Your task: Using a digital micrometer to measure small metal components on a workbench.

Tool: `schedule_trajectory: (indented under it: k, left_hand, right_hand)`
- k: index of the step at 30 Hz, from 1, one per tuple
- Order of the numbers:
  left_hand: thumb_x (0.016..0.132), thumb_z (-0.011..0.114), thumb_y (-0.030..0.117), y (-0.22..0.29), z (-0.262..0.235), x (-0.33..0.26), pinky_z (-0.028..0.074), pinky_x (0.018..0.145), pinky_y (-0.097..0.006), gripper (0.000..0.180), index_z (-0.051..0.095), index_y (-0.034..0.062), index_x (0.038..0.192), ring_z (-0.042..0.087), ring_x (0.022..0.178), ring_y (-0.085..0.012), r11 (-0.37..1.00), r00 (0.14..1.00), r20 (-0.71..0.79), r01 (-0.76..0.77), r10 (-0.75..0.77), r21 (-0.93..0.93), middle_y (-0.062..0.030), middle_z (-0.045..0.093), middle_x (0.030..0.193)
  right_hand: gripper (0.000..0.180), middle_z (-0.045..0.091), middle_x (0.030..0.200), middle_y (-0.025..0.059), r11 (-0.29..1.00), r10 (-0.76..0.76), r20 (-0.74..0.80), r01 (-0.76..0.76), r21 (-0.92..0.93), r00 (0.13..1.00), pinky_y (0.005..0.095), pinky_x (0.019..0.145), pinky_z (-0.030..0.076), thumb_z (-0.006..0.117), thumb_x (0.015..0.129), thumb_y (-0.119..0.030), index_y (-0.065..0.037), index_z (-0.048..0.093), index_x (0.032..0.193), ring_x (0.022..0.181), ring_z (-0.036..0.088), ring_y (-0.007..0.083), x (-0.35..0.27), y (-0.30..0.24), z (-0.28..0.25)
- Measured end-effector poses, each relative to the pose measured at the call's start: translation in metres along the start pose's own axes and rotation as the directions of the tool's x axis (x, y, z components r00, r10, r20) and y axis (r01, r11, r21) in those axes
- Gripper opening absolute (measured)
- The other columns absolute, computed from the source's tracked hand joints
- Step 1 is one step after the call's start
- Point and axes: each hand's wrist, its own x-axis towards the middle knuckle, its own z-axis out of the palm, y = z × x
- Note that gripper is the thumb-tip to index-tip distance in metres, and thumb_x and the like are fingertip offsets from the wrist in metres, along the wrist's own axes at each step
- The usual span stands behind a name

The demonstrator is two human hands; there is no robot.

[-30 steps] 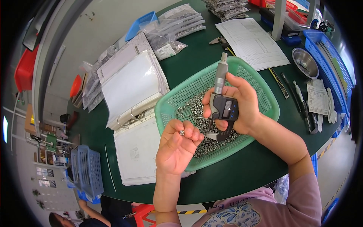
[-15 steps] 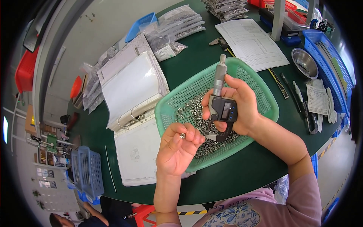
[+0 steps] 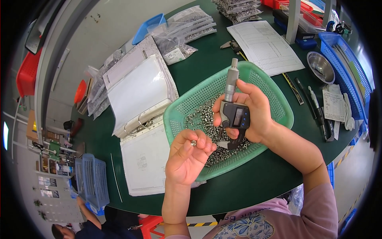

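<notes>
Between the thumb and fingers of my left hand (image 3: 182, 157) is a small shiny metal nut-like part (image 3: 193, 143). My right hand (image 3: 254, 109) is wrapped round a digital micrometer (image 3: 237, 115), its thimble pointing up and away and its dark frame pointing down. The micrometer's lower end is close beside my left fingertips; whether they touch I cannot tell. Both hands are over a green perforated plastic basket (image 3: 280, 93), which holds many small metal parts (image 3: 203, 115) like the one I pinch.
Left of the basket lies an open ring binder (image 3: 137, 95). Bags of metal parts (image 3: 187, 24), a caliper (image 3: 227, 44) and paper sheets (image 3: 264, 47) are behind. At right are a steel bowl (image 3: 320, 67), a blue basket (image 3: 346, 73) and pen-like tools (image 3: 316, 105). Another person (image 3: 95, 225) is at lower left.
My hands and the micrometer hold nearly the same position. The small part in my left fingers has turned slightly. At lower left, the other person's arm has moved up toward the blue baskets.
</notes>
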Motion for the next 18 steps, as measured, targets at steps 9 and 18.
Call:
schedule_trajectory:
  k: [9, 18]
  left_hand:
    - [0.083, 0.055, 0.014, 0.0001, -0.0005, -0.0004, 0.037, 0.083, -0.034, 0.011, 0.051, 0.0085, 0.092, 0.049, 0.084, -0.0172, 1.0, 1.0, 0.004, 0.015, -0.015, 0.005, -0.0051, 0.05, 0.086]
    - [0.081, 0.057, 0.012, 0.0017, -0.0014, 0.0006, 0.037, 0.083, -0.034, 0.012, 0.051, 0.0094, 0.091, 0.048, 0.085, -0.017, 1.0, 1.0, 0.016, 0.007, -0.008, 0.019, -0.0045, 0.05, 0.086]
  right_hand:
    - [0.061, 0.06, 0.067, 0.0145, 1.0, 0.002, -0.011, -0.002, -0.005, 1.0, 0.0256, 0.037, 0.037, 0.032, 0.079, -0.054, 0.003, 0.054, 0.084, 0.038, 0.045, 0.0168, -0.0008, 0.0004, 0.0004]
    - [0.061, 0.059, 0.067, 0.0156, 1.0, 0.007, -0.003, -0.007, -0.005, 1.0, 0.0251, 0.036, 0.038, 0.032, 0.08, -0.054, 0.002, 0.054, 0.084, 0.038, 0.046, 0.0169, 0.0019, 0.0003, 0.0013]
